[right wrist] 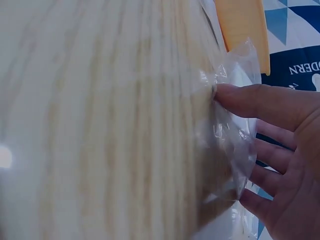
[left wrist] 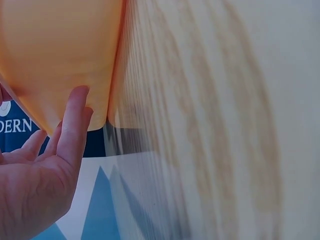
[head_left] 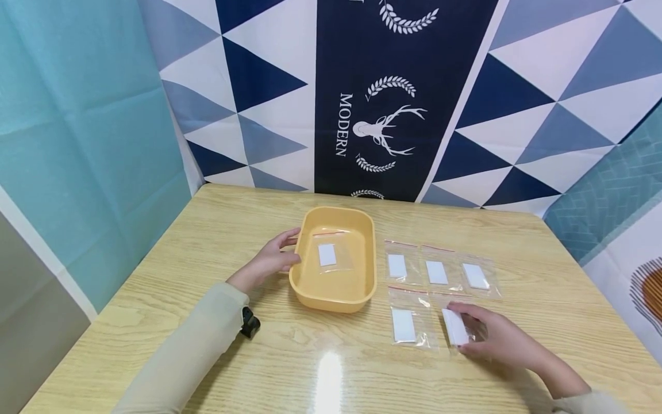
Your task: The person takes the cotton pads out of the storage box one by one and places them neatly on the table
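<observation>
A yellow plastic basin (head_left: 333, 296) stands on the table with one small clear zip bag (head_left: 343, 261) inside, a white rectangle showing in it. My left hand (head_left: 271, 259) is at the basin's left side. In the left wrist view its extended fingers (left wrist: 75, 120) touch the outer wall. On the right, my right hand (head_left: 499, 339) pinches another clear zip bag (right wrist: 232, 125) between thumb and fingers. The white rectangle (head_left: 455, 326) in that bag is tilted up, and the plastic is crumpled at the thumb (right wrist: 250, 100).
Left of the held bag lies a similar bag (head_left: 403, 325). Behind them three more form a row: a left one (head_left: 397, 265), a middle one (head_left: 437, 272) and a right one (head_left: 476, 276). A patterned cloth (head_left: 383, 103) hangs behind the wooden table (head_left: 248, 374).
</observation>
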Action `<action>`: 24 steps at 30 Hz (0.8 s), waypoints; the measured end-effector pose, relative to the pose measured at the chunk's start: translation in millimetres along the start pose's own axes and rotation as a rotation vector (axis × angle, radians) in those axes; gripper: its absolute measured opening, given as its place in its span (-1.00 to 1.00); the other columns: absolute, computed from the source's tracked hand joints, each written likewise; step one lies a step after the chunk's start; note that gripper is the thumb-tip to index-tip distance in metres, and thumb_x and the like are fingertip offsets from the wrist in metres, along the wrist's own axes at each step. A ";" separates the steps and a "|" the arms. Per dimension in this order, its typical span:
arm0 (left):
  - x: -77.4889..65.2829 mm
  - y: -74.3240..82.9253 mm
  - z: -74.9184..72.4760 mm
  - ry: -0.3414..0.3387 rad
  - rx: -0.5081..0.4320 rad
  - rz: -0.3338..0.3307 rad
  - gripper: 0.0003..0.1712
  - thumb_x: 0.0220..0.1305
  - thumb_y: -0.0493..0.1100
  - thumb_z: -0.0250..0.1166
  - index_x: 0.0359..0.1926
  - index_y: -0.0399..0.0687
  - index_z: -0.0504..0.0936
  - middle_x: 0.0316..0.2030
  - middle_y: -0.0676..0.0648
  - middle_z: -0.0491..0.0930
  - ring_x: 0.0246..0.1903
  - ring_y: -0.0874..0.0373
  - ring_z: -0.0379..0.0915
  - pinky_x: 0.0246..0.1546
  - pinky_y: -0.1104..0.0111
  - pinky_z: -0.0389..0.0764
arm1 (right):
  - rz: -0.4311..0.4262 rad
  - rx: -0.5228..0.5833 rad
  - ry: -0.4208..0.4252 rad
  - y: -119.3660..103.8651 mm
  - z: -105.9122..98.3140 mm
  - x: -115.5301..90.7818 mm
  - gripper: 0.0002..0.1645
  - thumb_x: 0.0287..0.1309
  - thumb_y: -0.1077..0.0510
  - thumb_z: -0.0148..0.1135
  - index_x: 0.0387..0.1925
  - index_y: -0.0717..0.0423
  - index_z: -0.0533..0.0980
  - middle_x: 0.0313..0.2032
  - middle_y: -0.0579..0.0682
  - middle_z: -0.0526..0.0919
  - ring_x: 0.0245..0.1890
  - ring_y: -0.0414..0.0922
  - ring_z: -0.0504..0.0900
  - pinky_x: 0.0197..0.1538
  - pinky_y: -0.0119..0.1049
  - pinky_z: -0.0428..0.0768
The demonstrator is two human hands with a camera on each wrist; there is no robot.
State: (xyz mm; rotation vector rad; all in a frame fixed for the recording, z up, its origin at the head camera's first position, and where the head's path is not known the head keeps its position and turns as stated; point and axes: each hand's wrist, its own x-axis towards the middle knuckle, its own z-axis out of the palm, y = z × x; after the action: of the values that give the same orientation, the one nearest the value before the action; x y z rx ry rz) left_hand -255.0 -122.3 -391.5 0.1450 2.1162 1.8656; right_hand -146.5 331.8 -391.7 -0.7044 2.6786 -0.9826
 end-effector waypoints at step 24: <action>-1.8 0.7 0.3 0.005 0.017 0.007 -0.13 0.06 -0.39 0.15 0.41 0.02 0.10 0.26 -0.22 0.22 0.03 -0.14 0.42 -0.19 0.20 0.62 | -0.146 -0.005 -0.032 5.2 3.1 -4.1 -0.20 -0.11 -0.02 0.41 0.20 0.14 0.39 0.27 0.25 0.26 0.23 -0.64 -0.10 0.09 -0.85 -0.06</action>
State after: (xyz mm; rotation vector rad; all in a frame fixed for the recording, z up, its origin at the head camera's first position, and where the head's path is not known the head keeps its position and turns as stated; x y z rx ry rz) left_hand -253.3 -122.5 -390.5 0.1518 2.1380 1.8536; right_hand -143.8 335.6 -397.4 -0.9206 2.6334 -0.9904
